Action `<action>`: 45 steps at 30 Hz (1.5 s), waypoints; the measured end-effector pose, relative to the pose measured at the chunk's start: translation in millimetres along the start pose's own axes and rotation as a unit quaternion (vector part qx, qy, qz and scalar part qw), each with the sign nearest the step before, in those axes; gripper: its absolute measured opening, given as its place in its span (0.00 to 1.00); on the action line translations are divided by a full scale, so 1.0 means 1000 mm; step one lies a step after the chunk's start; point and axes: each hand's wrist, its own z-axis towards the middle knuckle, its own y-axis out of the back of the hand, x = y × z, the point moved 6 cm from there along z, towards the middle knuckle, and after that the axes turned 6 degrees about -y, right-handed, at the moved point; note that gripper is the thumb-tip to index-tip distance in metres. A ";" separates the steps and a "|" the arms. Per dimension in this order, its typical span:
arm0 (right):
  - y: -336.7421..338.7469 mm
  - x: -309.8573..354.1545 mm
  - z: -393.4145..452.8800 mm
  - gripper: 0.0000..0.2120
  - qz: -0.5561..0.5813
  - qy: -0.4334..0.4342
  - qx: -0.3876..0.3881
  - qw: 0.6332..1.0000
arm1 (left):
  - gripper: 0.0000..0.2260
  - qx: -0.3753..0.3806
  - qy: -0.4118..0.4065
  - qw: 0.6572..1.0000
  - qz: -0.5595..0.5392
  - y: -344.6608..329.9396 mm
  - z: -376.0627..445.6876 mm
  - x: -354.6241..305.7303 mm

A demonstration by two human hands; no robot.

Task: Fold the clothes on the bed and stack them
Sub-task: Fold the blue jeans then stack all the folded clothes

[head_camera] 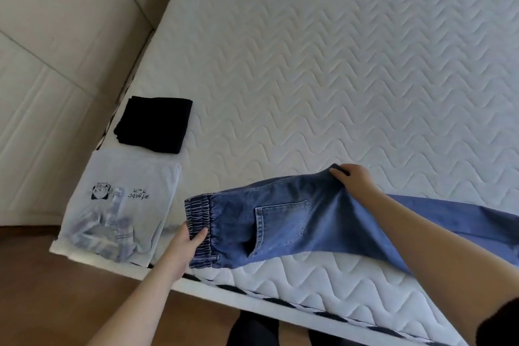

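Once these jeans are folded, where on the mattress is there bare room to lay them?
The near-left corner is crowded: the white printed shirt and the black folded garment lie there, by the mattress edge. Everything beyond the jeans, right of the black garment, is bare quilting. Both hands hold the jeans.

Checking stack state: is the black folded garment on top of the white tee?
No, the black garment lies on the mattress beside the white tee.
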 end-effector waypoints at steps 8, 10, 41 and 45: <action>-0.081 0.017 0.116 0.11 -0.091 0.008 0.001 0.996 | 0.11 0.001 0.001 0.999 0.037 0.034 0.131 0.033; -0.093 0.017 0.140 0.11 -0.101 0.010 -0.006 0.995 | 0.12 0.002 -0.008 0.999 0.042 0.037 0.159 0.038; -0.073 -0.101 0.109 0.17 -0.006 -0.032 -0.088 0.996 | 0.24 -0.080 -0.404 0.760 0.503 -0.122 0.152 -0.018; -0.045 -0.155 0.055 0.16 0.016 -0.056 -0.144 0.988 | 0.23 0.087 -0.471 0.718 0.505 -0.232 0.125 -0.013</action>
